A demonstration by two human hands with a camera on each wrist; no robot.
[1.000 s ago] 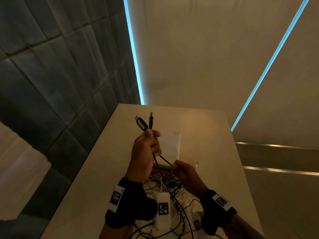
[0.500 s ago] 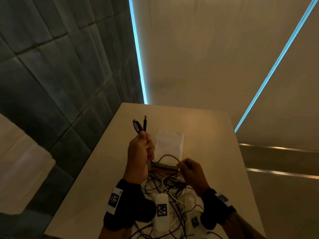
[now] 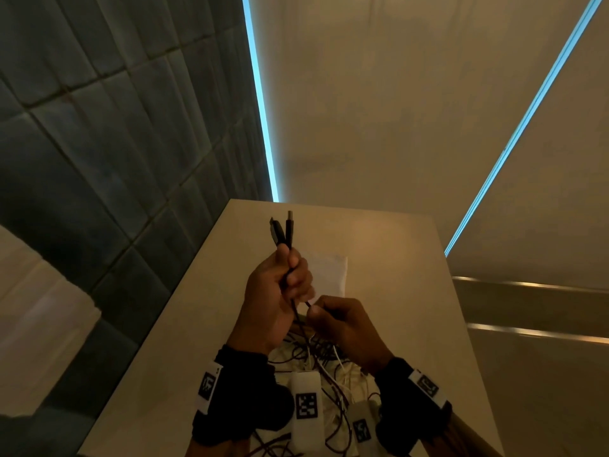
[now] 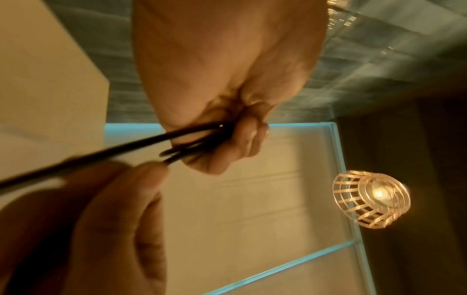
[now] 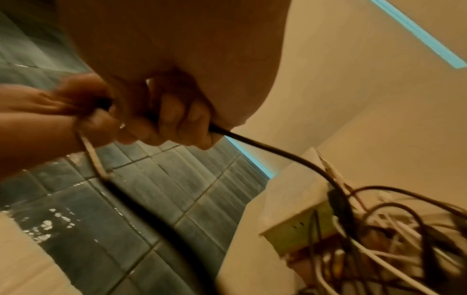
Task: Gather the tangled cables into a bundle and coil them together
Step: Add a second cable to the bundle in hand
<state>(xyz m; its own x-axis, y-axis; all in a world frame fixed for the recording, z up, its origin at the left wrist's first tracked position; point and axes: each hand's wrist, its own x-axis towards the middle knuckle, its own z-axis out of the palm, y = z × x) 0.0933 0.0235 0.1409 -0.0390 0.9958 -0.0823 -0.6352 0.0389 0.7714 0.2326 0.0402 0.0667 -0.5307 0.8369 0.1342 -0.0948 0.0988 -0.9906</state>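
A tangle of black and white cables (image 3: 316, 361) lies on the beige table (image 3: 395, 258) near its front edge, also blurred in the right wrist view (image 5: 394, 229). My left hand (image 3: 280, 291) is raised above the pile and grips black cables (image 4: 126, 148), two connector ends (image 3: 281, 230) sticking up out of its fist. Just to its right, my right hand (image 3: 339, 319) holds a black cable (image 5: 265, 147) in curled fingers; the cable runs down into the tangle. The two hands almost touch.
A white cloth pouch (image 3: 326, 273) lies flat behind the hands. A small open box (image 5: 298, 201) sits at the edge of the tangle. White tagged blocks (image 3: 306, 407) rest among the cables. A grey tiled wall (image 3: 99, 159) borders the table's left side.
My right hand has risen from the pile and closed in on the left hand with its cable. The left hand has kept its grip, its connectors now pointing straighter up.
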